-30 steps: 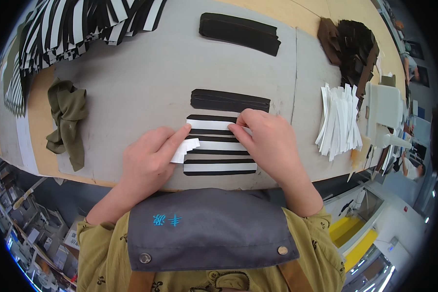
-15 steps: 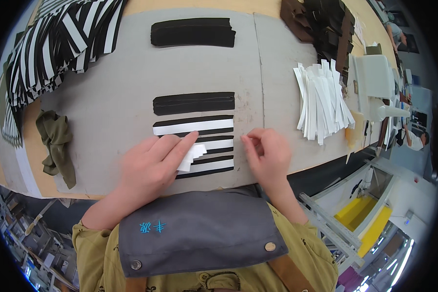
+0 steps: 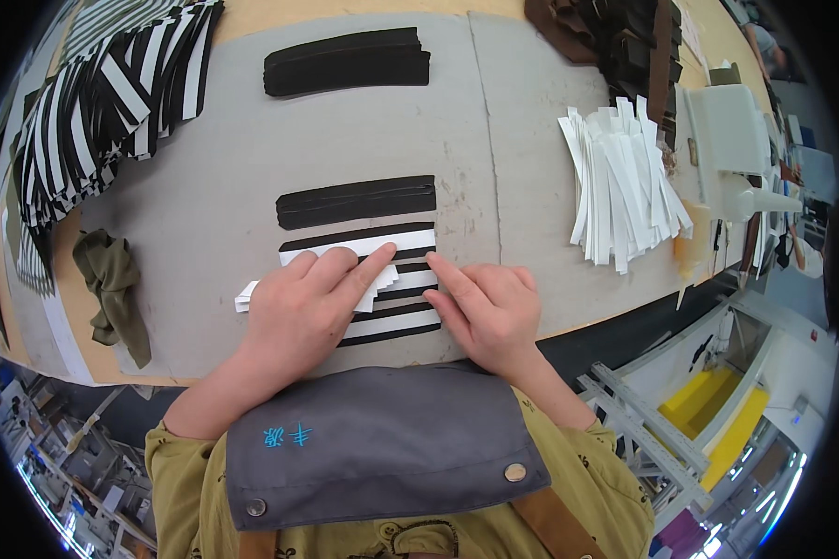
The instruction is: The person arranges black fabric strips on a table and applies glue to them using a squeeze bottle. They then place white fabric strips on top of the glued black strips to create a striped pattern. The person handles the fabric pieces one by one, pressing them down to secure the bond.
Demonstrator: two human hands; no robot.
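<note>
Under my left hand a small bundle of white strips is held, its ends fanning out past the fingers. The index fingertip of that hand presses on a white strip lying along a black fabric strip. My right hand rests at the right ends of the strips, index finger stretched out and thumb apart, with nothing visible between them. Nearer my body lies another black strip with a white band. Beyond them sits a stack of plain black strips.
A further black stack lies at the far side of the grey table cover. Black-and-white strips heap at far left, above an olive cloth. White strips pile at right, near dark fabric and a white machine.
My right hand has moved left onto the strips' right ends, its pinched fingers now spread. My left hand has shifted slightly right across the strips, and the whole view has shifted a little.
</note>
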